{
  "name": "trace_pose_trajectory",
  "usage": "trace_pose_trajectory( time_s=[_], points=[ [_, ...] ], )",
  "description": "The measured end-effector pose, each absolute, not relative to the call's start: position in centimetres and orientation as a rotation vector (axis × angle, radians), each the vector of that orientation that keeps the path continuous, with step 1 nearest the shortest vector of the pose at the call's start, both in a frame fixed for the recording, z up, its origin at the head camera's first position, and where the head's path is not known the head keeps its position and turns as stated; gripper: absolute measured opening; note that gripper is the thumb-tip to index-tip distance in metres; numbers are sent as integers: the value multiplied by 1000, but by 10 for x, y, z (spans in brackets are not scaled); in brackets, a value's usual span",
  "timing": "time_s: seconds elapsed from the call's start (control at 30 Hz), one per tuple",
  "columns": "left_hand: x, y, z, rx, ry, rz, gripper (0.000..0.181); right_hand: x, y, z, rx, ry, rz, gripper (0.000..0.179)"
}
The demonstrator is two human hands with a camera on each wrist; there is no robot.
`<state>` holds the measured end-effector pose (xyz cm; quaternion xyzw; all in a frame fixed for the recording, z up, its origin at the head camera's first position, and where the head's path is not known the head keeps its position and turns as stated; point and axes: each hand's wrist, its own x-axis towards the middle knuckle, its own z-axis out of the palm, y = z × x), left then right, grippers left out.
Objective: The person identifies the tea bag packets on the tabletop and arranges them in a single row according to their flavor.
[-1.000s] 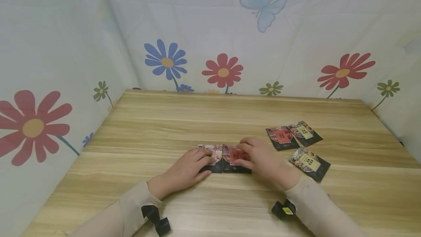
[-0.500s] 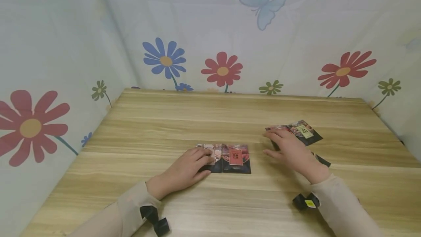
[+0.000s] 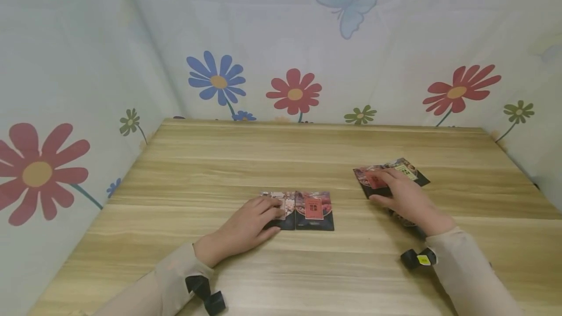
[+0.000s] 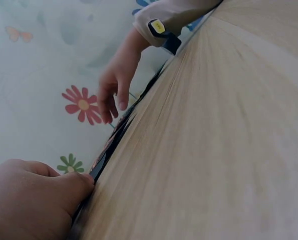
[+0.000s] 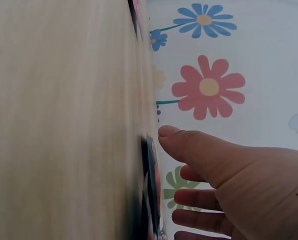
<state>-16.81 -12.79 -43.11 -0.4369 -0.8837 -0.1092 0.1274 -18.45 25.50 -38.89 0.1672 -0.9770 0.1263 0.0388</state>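
Observation:
My left hand (image 3: pixel 243 228) rests with its fingers on a flat dark packet with a pale floral front (image 3: pixel 288 205). Close against that packet's right side lies a packet with a red label (image 3: pixel 314 208). My right hand (image 3: pixel 410 204) is over the right-hand group, fingers apart above another red-label packet (image 3: pixel 363 177); in the right wrist view its thumb and fingers stand off the packets (image 5: pixel 153 190). Behind the fingers shows a yellow-label packet (image 3: pixel 417 173). One more packet (image 3: pixel 401 219) is mostly hidden under the right hand.
The packets lie on a wood-grain table (image 3: pixel 263 155). A white cloth (image 3: pixel 386 52) printed with flowers and a butterfly hangs behind and beside it. Each wrist carries a small black camera mount, the right one (image 3: pixel 419 258) bearing a yellow tag.
My right hand has left the red-label packet in the middle and moved right, over the other packets. The left hand stays on its packet.

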Motion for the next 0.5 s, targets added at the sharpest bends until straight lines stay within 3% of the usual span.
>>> trace_pose_trajectory(
  time_s=[0.5],
  points=[
    [-168,-128,-432,-1273,-2562,-321,32,-187,259,-396,540,-3047,344,57]
  ],
)
